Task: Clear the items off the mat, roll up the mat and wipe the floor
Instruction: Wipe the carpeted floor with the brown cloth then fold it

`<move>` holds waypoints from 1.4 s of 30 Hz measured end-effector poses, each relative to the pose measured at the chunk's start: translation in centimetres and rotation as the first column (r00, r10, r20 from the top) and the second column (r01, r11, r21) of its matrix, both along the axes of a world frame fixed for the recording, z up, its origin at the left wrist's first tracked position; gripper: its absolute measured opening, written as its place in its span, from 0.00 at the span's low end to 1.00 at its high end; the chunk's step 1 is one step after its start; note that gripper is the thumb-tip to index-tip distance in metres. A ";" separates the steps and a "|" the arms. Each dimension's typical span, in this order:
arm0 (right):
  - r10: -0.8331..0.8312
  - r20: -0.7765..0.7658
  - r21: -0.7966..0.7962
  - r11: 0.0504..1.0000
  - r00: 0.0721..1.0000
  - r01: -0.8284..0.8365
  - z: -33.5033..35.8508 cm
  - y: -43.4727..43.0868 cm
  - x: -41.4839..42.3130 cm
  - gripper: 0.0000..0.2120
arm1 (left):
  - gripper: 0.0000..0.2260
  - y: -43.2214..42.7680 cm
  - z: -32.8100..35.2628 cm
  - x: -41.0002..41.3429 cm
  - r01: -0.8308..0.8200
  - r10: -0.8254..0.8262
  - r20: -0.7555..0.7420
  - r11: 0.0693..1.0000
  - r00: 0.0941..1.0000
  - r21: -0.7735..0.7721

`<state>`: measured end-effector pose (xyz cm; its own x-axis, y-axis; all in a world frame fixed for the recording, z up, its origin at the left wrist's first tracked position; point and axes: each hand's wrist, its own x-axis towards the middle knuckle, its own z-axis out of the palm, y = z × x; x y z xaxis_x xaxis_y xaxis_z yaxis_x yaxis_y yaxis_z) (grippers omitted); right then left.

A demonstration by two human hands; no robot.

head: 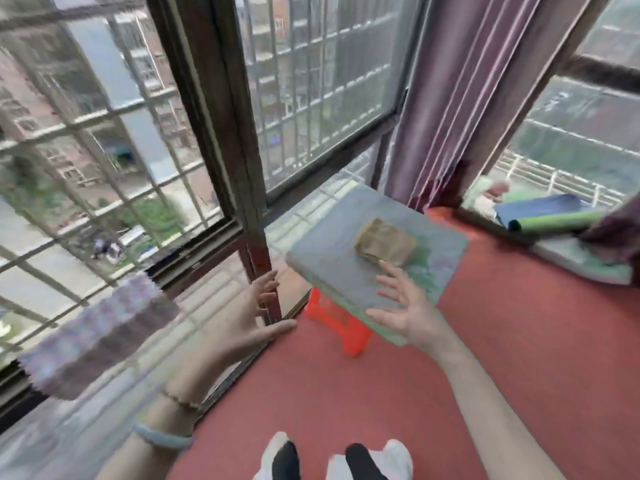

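Observation:
A grey-blue folded mat or cushion (349, 258) lies on top of an orange plastic stool (341, 323) by the window. A brown cloth (384, 241) sits on it. My right hand (405, 306) hovers open just over the mat's near edge, fingers spread, close to the brown cloth. My left hand (249, 317) is open with its fingers against the dark window frame (263, 258). A rolled green and blue mat (550, 216) lies at the far right on the sill. The red floor (485, 341) stretches below.
A purple curtain (460, 98) hangs behind the stool. A pale folded pad (581, 261) lies under the rolled mat at right. A purple checked cloth (93, 337) hangs at left by the barred window. My feet in white slippers (332, 459) stand at the bottom.

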<state>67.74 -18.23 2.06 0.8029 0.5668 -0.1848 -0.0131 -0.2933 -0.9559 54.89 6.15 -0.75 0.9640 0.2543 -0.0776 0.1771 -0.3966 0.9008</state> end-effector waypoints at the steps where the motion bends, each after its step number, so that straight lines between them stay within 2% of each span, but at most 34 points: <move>1: -0.015 -0.001 -0.006 1.000 1.000 0.015 -0.2 -1.7 0.6 0.38 | 0.51 -1.4 -0.2 1.1 0.011 -0.012 -0.005 1.000 1.000 -0.010; 3: -0.044 -0.011 -0.001 0.999 0.999 0.044 -0.6 -5.1 2.2 0.38 | 0.48 -4.6 -0.5 3.5 0.041 -0.041 -0.005 0.998 0.999 -0.045; 5: -0.070 -0.020 -0.007 0.998 0.997 0.070 -0.8 -8.8 4.0 0.38 | 0.39 -8.0 -0.6 5.9 0.073 -0.074 -0.022 0.996 0.997 -0.055; 7: -0.092 -0.010 -0.033 0.995 0.996 0.092 -0.8 -12.4 6.1 0.39 | 0.37 -11.5 -1.1 8.1 0.055 -0.058 -0.049 0.996 0.997 -0.075; 14: -0.119 0.009 -0.059 0.991 0.993 0.119 -0.5 -22.0 13.4 0.38 | 0.51 -20.5 -3.7 15.0 -0.084 0.069 -0.083 0.977 0.994 -0.195; 18: -0.096 -0.006 -0.062 0.993 0.995 0.096 -1.2 -23.5 16.9 0.37 | 0.47 -22.3 -5.4 17.4 -0.152 0.124 -0.125 0.958 0.984 -0.244; 20: -0.083 -0.017 -0.063 0.995 0.996 0.081 -1.9 -23.3 18.8 0.36 | 0.46 -22.4 -5.8 18.7 -0.182 0.150 -0.148 0.954 0.978 -0.237; 25: -0.037 -0.039 -0.093 0.995 0.999 0.033 -4.3 -20.7 24.6 0.35 | 0.56 -20.9 -7.3 23.0 -0.279 0.240 -0.185 0.934 0.953 -0.224; 27: -0.006 -0.037 -0.113 0.994 0.999 0.002 -5.2 -19.1 27.4 0.35 | 0.52 -20.0 -7.9 25.1 -0.313 0.273 -0.201 0.926 0.941 -0.210; 33: 0.067 -0.050 -0.174 0.982 0.997 -0.075 -7.4 -13.6 37.0 0.34 | 0.33 -17.0 -10.2 32.2 -0.429 0.364 -0.272 0.870 0.891 -0.242; 38: 0.116 -0.072 -0.207 0.970 0.991 -0.129 -9.6 -8.6 43.4 0.34 | 0.32 -14.9 -11.7 36.5 -0.430 0.334 -0.373 0.878 0.865 -0.210; 42: 0.182 -0.088 -0.301 0.932 0.979 -0.200 -12.8 -5.5 47.6 0.35 | 0.35 -13.7 -13.7 39.1 -0.505 0.382 -0.461 0.845 0.801 -0.176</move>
